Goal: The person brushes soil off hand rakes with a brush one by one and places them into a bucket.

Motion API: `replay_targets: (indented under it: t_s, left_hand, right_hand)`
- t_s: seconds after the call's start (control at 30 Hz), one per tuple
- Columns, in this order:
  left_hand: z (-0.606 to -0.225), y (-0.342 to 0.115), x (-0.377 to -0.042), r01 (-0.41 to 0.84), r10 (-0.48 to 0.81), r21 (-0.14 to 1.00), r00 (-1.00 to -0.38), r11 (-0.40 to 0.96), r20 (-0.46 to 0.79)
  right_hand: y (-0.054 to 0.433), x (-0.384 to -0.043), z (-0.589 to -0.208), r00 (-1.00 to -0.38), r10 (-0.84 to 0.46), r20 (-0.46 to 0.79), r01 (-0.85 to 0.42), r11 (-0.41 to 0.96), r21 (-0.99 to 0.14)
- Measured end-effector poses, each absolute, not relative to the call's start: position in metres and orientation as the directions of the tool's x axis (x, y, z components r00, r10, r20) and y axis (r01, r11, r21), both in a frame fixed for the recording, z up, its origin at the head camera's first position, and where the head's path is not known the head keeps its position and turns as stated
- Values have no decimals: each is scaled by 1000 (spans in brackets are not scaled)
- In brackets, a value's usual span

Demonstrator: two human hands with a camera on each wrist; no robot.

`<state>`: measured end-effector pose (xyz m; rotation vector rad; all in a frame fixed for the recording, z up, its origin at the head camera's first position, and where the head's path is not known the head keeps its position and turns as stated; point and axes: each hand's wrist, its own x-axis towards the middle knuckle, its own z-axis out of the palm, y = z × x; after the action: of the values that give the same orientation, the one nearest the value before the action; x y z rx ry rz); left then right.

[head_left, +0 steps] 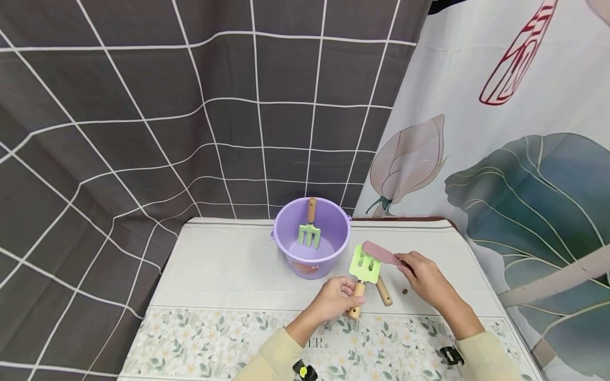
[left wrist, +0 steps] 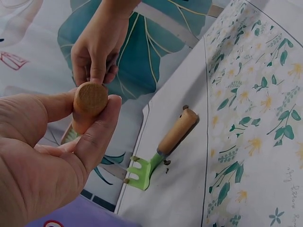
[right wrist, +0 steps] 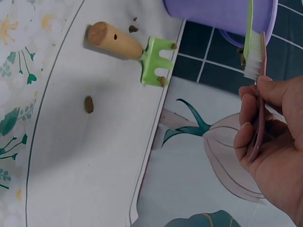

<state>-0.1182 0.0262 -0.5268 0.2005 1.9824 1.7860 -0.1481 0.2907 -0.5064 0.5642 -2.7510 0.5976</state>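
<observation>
My left hand (head_left: 335, 297) grips the wooden handle (left wrist: 90, 106) of a green slotted garden shovel (head_left: 364, 270), its blade raised above the table. In my right hand (head_left: 426, 279) is a pink brush (head_left: 378, 252), held by its handle. Its white bristles (right wrist: 254, 61) face the green blade and appear to touch it; brown bits cling to the blade's other side. Below, a small green rake (right wrist: 154, 71) with a wooden handle lies on the table, brown crumbs stuck on its tines. Inside the purple bucket (head_left: 329, 267) stands a green fork (head_left: 310, 233), wooden handle up.
Loose brown crumbs (right wrist: 89, 104) lie on the white tablecloth (head_left: 229, 264) near the rake. A flower-printed band (head_left: 200, 338) runs along the table's near side. Behind the table hang a dark grid curtain (head_left: 229, 127) and a leaf-printed cloth (head_left: 538, 185).
</observation>
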Motion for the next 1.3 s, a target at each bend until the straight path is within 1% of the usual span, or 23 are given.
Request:
replay_targets:
  t_s: [0.33,0.63,0.8,0.93,1.17,1.3]
  left_hand:
    - [-526,26,-115,-214,415,967,-874,138,-253]
    - [-528,25,-114,-204,438,970,-866,133,-243]
    - [-530,26,-115,-198,440,971,-866,136,-238]
    - [-529,26,-114,-207,424,969,-872,136,-245]
    - [-526,28,-113,-219,411,968,-877,119,-249]
    - [-527,28,-114,-216,422,968,-871,131,-252]
  right_hand:
    - [294,-153,-502,-921,-264,288,-354,875,-331]
    - [297,-157,-501,-890,-254,380,-374,881,-288]
    - [296,-151,-494,-900,-236,367,-358,879,-313]
    - [295,-141,-492,-895,-253,367,-379,865,-327]
    - [292,-123,-499,-867,-344,361,-463,823,-328]
    - [291,-123,-502,-874,-325,361,-446,832,-331]
